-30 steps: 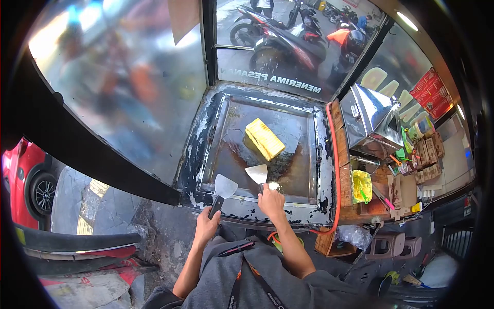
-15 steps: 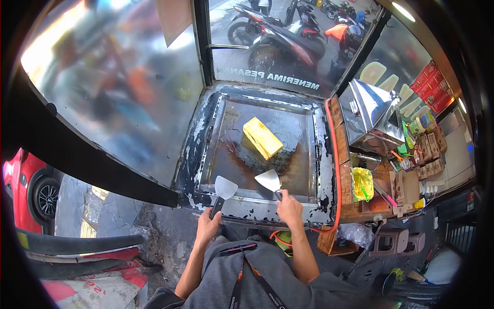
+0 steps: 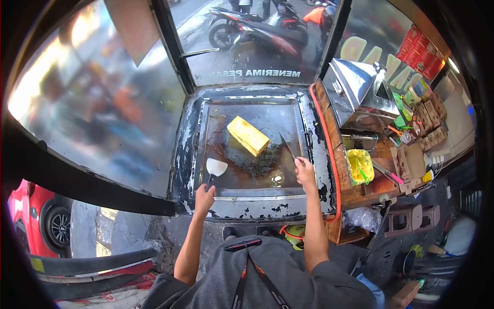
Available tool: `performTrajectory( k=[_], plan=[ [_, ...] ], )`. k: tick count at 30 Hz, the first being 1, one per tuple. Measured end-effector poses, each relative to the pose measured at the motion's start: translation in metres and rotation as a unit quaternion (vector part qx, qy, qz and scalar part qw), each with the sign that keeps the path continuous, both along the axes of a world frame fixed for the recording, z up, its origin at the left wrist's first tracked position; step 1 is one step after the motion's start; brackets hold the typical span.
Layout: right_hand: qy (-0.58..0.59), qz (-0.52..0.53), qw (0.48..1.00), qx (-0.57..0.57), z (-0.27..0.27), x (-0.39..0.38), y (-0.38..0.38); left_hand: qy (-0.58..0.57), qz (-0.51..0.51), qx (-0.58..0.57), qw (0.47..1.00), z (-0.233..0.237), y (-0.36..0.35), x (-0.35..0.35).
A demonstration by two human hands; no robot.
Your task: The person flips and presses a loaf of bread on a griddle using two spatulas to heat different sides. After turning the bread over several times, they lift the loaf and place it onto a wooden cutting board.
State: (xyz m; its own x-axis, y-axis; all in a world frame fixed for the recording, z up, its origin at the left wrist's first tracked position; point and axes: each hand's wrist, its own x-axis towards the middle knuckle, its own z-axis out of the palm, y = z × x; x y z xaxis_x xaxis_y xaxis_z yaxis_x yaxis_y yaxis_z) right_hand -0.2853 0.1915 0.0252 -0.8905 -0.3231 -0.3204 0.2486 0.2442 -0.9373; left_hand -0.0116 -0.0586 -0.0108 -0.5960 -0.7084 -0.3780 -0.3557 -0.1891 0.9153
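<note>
Compared with the frame half a second earlier, both your tools have changed position. The left spatula point(image 3: 216, 167) has moved from the near edge of the griddle point(image 3: 280, 116) farther in over its near-left part, broad face up. The right spatula point(image 3: 287, 144), whose blade showed its broad face over the near part of the griddle, has gone across to the griddle's right part and is turned so that the blade shows as a narrow strip. The yellow block point(image 3: 248, 136) lies at about the same spot, near the middle of the griddle, at a slant; your view has shifted.

Your left hand point(image 3: 205, 198), over the griddle's near-left corner, is curled around its spatula's handle, which is mostly hidden. Your right hand point(image 3: 305, 173), over the griddle's near-right part, is closed about the other handle. Neither hand has hold of the block.

The block is beyond both hands, toward the griddle's far side, and between them from side to side. The right blade's tip is just beside its right end, with a visible gap; the left blade is nearer you and also apart from it. Whether either blade touches the griddle, you cannot tell.

An orange-red hose point(image 3: 329, 139) runs along the griddle's right side.
</note>
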Motion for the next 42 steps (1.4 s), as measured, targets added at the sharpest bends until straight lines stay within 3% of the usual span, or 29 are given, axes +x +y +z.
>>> performTrajectory(
  k=[2,4,8,12,16,17,18,23,27,31,35,42],
  plan=[
    [-0.038,0.010,0.998,-0.047,-0.004,-0.008,-0.017,-0.008,0.012,-0.051,0.999,-0.030,-0.027,-0.028],
    [-0.067,0.016,0.994,-0.085,-0.006,-0.008,-0.031,-0.057,-0.023,-0.087,0.994,-0.020,-0.043,-0.056],
    [0.019,0.090,0.996,0.012,-0.027,0.012,-0.034,-0.089,-0.070,-0.271,0.956,-0.018,-0.061,-0.097],
    [0.063,0.075,0.995,-0.035,-0.044,0.025,-0.016,-0.157,-0.113,-0.411,0.891,0.011,-0.028,-0.112],
    [0.040,0.026,0.999,-0.018,-0.037,0.031,-0.014,-0.115,-0.183,-0.305,0.928,0.016,-0.032,-0.101],
    [0.041,0.065,0.997,0.003,-0.037,0.036,-0.014,-0.089,-0.183,-0.343,0.917,0.012,-0.038,-0.101],
    [0.162,0.058,0.984,0.037,-0.037,0.047,-0.014,-0.093,-0.186,-0.352,0.912,0.009,-0.046,-0.100],
    [0.179,0.143,0.970,0.077,-0.001,0.070,0.028,-0.105,-0.270,-0.418,0.861,0.020,-0.063,-0.106],
    [0.207,0.138,0.943,0.222,-0.001,0.070,0.060,-0.127,-0.345,-0.398,0.840,0.045,-0.050,-0.106],
    [0.195,0.134,0.946,0.222,-0.021,0.066,0.069,-0.106,-0.389,-0.353,0.844,0.054,-0.025,-0.110],
    [0.262,0.114,0.936,0.206,-0.027,0.078,0.041,-0.104,-0.403,-0.293,0.861,0.063,-0.008,-0.113],
    [0.324,0.106,0.918,0.201,0.050,0.114,0.055,-0.154,-0.355,-0.386,0.837,0.063,-0.047,-0.093]
  ],
)
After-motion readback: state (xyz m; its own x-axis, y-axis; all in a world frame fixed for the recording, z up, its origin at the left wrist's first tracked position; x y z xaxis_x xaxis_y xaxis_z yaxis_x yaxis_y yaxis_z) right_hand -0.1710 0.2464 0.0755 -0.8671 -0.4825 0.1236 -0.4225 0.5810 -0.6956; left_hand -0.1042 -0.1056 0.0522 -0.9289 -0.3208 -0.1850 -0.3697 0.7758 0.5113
